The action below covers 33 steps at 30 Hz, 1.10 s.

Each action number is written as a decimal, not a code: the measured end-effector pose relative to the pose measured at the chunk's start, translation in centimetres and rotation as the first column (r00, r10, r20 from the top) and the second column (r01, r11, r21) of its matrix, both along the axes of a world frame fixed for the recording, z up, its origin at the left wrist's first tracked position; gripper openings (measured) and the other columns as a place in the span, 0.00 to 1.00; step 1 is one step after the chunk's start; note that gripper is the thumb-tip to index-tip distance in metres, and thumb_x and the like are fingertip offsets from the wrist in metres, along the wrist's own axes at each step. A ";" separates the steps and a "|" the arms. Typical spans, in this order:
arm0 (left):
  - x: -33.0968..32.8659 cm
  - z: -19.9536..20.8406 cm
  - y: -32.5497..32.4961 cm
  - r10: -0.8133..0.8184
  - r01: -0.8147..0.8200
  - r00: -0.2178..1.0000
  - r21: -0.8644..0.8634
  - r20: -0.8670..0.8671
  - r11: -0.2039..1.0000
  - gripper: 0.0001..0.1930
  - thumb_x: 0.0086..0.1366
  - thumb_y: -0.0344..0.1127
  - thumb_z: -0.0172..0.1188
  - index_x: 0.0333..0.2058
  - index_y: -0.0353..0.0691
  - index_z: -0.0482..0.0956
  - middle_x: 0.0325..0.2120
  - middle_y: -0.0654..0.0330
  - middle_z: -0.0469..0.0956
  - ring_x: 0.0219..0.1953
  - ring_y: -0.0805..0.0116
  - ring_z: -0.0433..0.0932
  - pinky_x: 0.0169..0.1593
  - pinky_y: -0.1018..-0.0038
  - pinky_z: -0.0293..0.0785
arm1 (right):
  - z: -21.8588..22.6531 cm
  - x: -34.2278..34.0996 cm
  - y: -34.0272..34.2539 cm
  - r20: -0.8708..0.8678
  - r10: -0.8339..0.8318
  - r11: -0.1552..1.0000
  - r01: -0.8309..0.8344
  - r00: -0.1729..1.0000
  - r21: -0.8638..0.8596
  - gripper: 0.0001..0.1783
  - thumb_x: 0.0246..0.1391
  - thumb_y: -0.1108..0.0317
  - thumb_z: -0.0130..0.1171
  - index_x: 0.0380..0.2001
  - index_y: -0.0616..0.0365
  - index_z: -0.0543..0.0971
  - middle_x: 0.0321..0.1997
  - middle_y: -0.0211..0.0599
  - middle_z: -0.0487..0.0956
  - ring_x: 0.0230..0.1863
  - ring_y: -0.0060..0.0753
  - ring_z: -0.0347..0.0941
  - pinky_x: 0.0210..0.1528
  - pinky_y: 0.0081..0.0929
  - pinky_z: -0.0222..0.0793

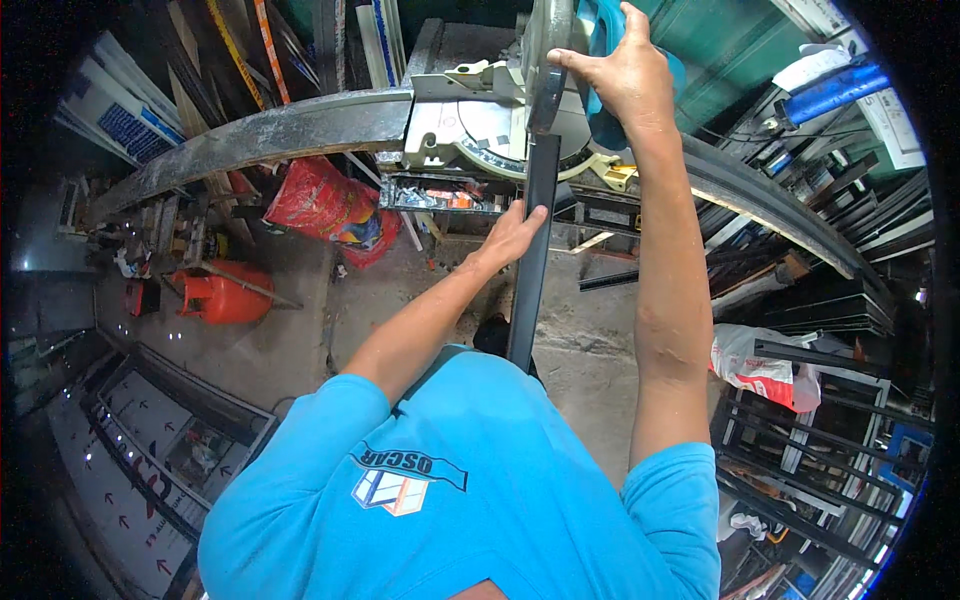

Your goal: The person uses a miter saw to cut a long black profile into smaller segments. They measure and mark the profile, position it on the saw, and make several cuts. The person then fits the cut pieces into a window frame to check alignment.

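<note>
My left hand is closed around a long dark metal profile, with the thumb on top. The profile runs from my waist up to the miter saw's round base, its far end beside the blade guard. My right hand is on the teal miter saw, at its handle. The thumb reaches left to the guard and one finger points up. The other fingers are hidden behind the saw body, apparently wrapped round it. The blade's edge is hidden from here.
A long support rail extends left of the saw, another right. A red sack and an orange gas cylinder are at left. Racked dark profiles and a plastic bag stand at right. Offcuts lean behind.
</note>
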<state>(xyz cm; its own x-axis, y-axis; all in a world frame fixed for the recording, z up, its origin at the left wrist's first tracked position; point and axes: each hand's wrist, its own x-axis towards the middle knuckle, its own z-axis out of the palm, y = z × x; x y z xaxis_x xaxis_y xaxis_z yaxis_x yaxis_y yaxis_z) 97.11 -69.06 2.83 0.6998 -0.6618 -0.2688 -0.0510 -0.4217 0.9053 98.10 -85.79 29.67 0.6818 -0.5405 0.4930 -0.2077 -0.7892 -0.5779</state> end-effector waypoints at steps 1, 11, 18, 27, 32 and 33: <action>0.0 0.1 0.0 -0.005 0.005 1.000 -0.007 -0.007 1.000 0.32 0.74 0.58 0.49 0.54 0.28 0.70 0.50 0.34 0.77 0.57 0.39 0.76 0.60 0.55 0.68 | 0.0 0.0 0.1 -0.005 -0.005 1.000 0.005 1.000 0.004 0.56 0.35 0.54 0.83 0.67 0.55 0.63 0.48 0.62 0.82 0.51 0.63 0.79 0.52 0.46 0.75; 0.8 -1.5 0.1 -0.074 0.072 0.996 -0.023 -0.057 0.997 0.39 0.73 0.64 0.48 0.53 0.23 0.69 0.52 0.30 0.75 0.58 0.37 0.74 0.61 0.54 0.68 | -1.0 0.4 -0.8 -0.156 -0.060 0.993 0.043 0.986 -0.113 0.64 0.33 0.38 0.81 0.66 0.67 0.64 0.52 0.66 0.80 0.51 0.58 0.82 0.52 0.42 0.79; 0.7 -1.1 0.3 -0.051 0.051 0.999 -0.026 -0.003 0.998 0.39 0.73 0.64 0.47 0.56 0.24 0.69 0.53 0.31 0.75 0.59 0.37 0.73 0.62 0.54 0.66 | -1.7 0.6 -1.2 -0.078 -0.061 0.985 0.048 0.995 -0.165 0.65 0.33 0.35 0.80 0.67 0.64 0.64 0.42 0.66 0.83 0.46 0.58 0.84 0.48 0.43 0.79; 0.8 -0.5 0.3 -0.083 0.083 0.995 -0.010 -0.049 0.997 0.38 0.73 0.63 0.48 0.57 0.24 0.69 0.54 0.32 0.74 0.60 0.37 0.72 0.63 0.55 0.65 | -1.4 0.6 -1.0 -0.113 -0.081 0.988 0.065 0.990 -0.139 0.66 0.31 0.35 0.80 0.68 0.62 0.63 0.45 0.66 0.83 0.48 0.58 0.83 0.51 0.43 0.79; 0.8 -1.2 0.3 -0.073 0.072 0.996 -0.024 -0.042 0.997 0.40 0.73 0.64 0.48 0.57 0.24 0.68 0.54 0.31 0.74 0.60 0.37 0.72 0.63 0.54 0.65 | -1.6 0.6 -1.1 -0.112 -0.079 0.987 0.063 0.991 -0.145 0.66 0.31 0.35 0.80 0.68 0.62 0.64 0.46 0.66 0.83 0.49 0.59 0.83 0.51 0.43 0.79; 1.0 -1.4 0.3 -0.083 0.081 0.995 -0.027 -0.057 0.996 0.40 0.73 0.64 0.47 0.57 0.23 0.68 0.55 0.31 0.73 0.61 0.36 0.71 0.64 0.54 0.65 | -1.6 0.6 -1.1 -0.107 -0.079 0.987 0.063 0.991 -0.145 0.66 0.31 0.35 0.80 0.68 0.63 0.63 0.46 0.66 0.83 0.49 0.59 0.83 0.51 0.43 0.79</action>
<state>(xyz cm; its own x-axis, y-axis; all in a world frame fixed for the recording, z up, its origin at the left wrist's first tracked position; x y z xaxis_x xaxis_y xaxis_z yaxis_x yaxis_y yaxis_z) 98.12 -68.81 1.43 0.6265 -0.7232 -0.2906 -0.0317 -0.3961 0.9176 98.73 -86.88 28.11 0.6996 -0.5198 0.4902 -0.3229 -0.8421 -0.4320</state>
